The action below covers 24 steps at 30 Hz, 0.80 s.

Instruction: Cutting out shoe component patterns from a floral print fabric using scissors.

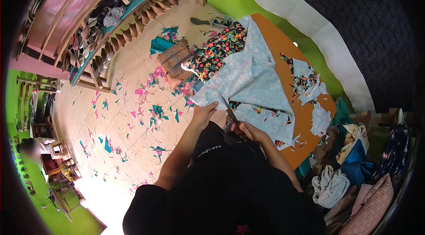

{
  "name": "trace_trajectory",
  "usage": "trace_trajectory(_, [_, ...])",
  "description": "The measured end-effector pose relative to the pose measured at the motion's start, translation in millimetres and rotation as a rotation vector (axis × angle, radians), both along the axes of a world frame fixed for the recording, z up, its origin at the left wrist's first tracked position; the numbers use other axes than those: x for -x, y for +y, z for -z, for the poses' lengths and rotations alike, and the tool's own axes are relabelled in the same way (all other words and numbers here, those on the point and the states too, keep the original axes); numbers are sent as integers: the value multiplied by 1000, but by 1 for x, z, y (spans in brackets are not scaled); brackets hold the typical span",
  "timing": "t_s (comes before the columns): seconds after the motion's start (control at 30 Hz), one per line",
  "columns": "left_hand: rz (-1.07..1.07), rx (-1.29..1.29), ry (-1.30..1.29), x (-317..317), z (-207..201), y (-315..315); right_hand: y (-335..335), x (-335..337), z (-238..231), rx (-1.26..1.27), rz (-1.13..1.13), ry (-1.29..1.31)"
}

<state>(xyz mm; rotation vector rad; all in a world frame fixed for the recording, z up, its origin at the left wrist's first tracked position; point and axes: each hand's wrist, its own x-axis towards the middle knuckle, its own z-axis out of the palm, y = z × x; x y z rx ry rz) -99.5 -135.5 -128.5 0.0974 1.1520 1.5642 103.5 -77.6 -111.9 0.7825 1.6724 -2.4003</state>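
Observation:
A large patterned fabric (243, 75) is draped over an orange-brown table (283, 53), its pale underside up and its black floral face showing at the far left. My left hand (205, 114) pinches the fabric's near left edge. In my right hand (245, 132) are dark-handled scissors (231, 114), their blades pointing away from me and lying against the cloth beside my left hand. How far the blades are parted is hard to make out. Cut pieces of the same floral fabric (304, 80) and pale scraps (320, 120) lie on the table's right side.
Pink and teal scraps (157, 111) litter the tiled floor at left, near a brown woven bag (177, 64). Racks of shoes (133, 25) stand at the far left. Heaped cloth and cushions (330, 186) crowd the right. A person (33, 147) sits at the left.

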Motion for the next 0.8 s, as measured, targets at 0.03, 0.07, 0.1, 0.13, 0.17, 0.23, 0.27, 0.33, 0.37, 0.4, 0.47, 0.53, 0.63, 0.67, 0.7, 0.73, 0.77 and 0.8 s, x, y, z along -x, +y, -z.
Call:
trace_trajectory(0.03, [-11, 2, -5, -1, -1, 0, 0, 1, 0, 4, 53, 20])
trace_trajectory(0.07, [-22, 3, -10, -1, -1, -1, 2, 2, 2, 4, 47, 21])
trace_trajectory(0.1, [-28, 3, -10, -1, -2, -1, 4, 3, 5, 35, 33, 42])
trace_trajectory(0.13, [-32, 29, -6, -1, -8, -1, 6, 3, 9, 66, 20, 62])
trace_trajectory(0.17, [-35, 56, -2, -1, -11, -1, 7, 3, 14, 65, 16, 63])
trace_trajectory(0.23, [-18, 55, 7, 3, -5, -4, 11, 5, 19, 79, -37, 4])
trace_trajectory(0.27, [4, 55, 15, 5, -2, -6, 11, 7, 18, 78, -43, 5])
trace_trajectory(0.33, [9, 70, 42, 5, 1, -7, 12, 10, 14, 52, -64, -4])
trace_trajectory(0.37, [20, 87, 68, 5, 1, -6, 12, 11, 13, 52, -68, -4])
trace_trajectory(0.4, [16, 88, 68, 4, 0, -6, 12, 12, 12, 33, -62, -4])
trace_trajectory(0.47, [61, 182, 181, 1, -15, -3, 11, 13, 9, 14, -56, -5])
trace_trajectory(0.53, [40, 154, 209, 0, -10, -3, 10, 14, 8, -47, -49, -27])
trace_trajectory(0.63, [-6, 90, 252, -3, -7, -2, 8, 13, 17, 24, -9, -6])
trace_trajectory(0.67, [-30, 54, 265, -4, -7, -1, 8, 13, 18, 25, -10, -6])
trace_trajectory(0.7, [-30, 55, 264, -4, -7, -1, 7, 14, 19, 14, -11, 5])
trace_trajectory(0.73, [-16, 56, 252, -4, -8, -1, 8, 14, 19, 2, -13, 16])
trace_trajectory(0.77, [-1, 57, 240, -4, -9, -1, 8, 14, 19, 3, -14, 15])
trace_trajectory(0.8, [-1, 57, 240, -3, -9, -2, 9, 15, 18, -10, -29, 19])
